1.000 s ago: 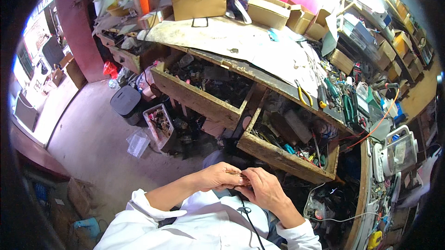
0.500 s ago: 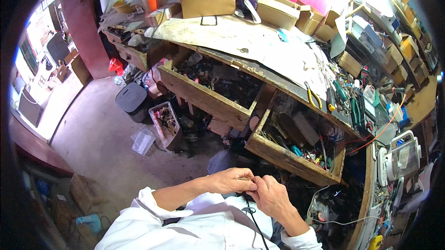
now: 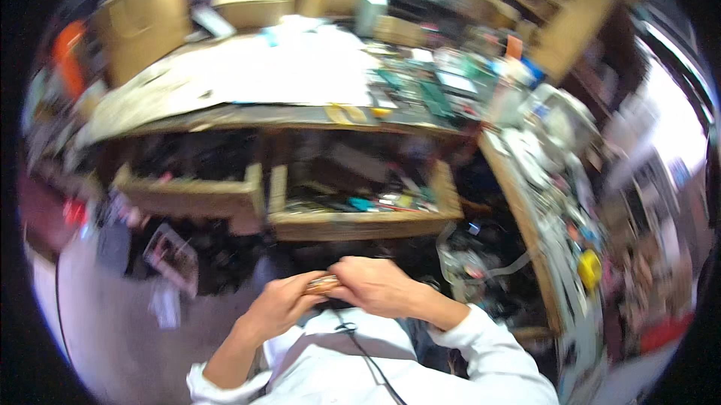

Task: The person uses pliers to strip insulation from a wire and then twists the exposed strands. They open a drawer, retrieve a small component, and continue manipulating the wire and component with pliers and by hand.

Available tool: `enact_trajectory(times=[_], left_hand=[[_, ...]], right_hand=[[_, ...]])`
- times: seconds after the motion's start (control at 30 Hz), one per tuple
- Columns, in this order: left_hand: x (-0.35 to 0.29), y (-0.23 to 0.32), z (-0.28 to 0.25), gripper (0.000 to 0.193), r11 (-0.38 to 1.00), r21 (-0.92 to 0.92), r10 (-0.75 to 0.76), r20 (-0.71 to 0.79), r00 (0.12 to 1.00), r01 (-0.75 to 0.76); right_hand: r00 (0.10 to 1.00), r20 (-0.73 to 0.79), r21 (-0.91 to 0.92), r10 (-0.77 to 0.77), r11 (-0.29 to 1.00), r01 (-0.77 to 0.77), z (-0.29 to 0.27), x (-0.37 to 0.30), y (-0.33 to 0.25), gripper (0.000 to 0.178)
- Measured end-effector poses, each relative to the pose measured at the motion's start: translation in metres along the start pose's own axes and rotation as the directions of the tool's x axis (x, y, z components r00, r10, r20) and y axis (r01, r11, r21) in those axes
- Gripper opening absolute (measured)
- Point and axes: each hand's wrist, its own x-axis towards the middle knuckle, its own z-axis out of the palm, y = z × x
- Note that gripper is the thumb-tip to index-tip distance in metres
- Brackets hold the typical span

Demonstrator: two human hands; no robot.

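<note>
My left hand (image 3: 276, 304) and my right hand (image 3: 379, 286) meet in front of my white shirt, with fingers closed. Between their fingertips is a small copper-coloured object (image 3: 323, 285), mostly covered and blurred, so its exact kind does not show. Both hands grip it, one at each side. Just below them a black cord (image 3: 368, 358) hangs down over the shirt. Beyond the hands, apart from them, an open wooden drawer (image 3: 360, 228) holds tools and loose parts.
A second open drawer (image 3: 188, 196) juts out at left. Above lies the workbench with a pale sheet (image 3: 248, 82), yellow-handled pliers (image 3: 345, 114) and green-handled tools. A cluttered side bench (image 3: 518, 232) runs along the right. A box of scraps (image 3: 173, 258) stands on the floor.
The view has swung to the right, so the drawers and bench now lie further left and the right-hand shelves show more. Both hands stay together on the small object.
</note>
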Motion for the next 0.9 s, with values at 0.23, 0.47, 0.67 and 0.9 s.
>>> enact_trajectory(times=[0.23, 0.47, 0.67, 0.9], left_hand=[[0.014, 0.004, 0.017, 0.059, 0.993, -0.119, -0.006, 0.008, 1.0, 0.007], [0.016, 0.001, 0.022, 0.091, 0.985, -0.169, -0.034, -0.08, 0.996, 0.02], [0.006, -0.012, 0.018, 0.039, 0.982, -0.145, -0.108, 0.079, 0.991, 0.119], [-0.004, -0.007, 0.011, 0.035, 0.982, -0.101, -0.146, 0.123, 0.982, 0.158]], right_hand=[[0.996, -0.087, 0.059, 0.02, 0.998, -0.015, -0.016, -0.021, 0.001, 0.033], [0.81, -0.523, -0.115, 0.264, 0.92, -0.374, -0.119, -0.069, 0.032, 0.031], [0.31, -0.83, -0.196, 0.464, 0.278, -0.94, -0.223, -0.143, 0.108, 0.036], [-0.009, -0.834, 0.08, 0.551, 0.105, -0.991, -0.266, -0.167, 0.16, 0.045]])
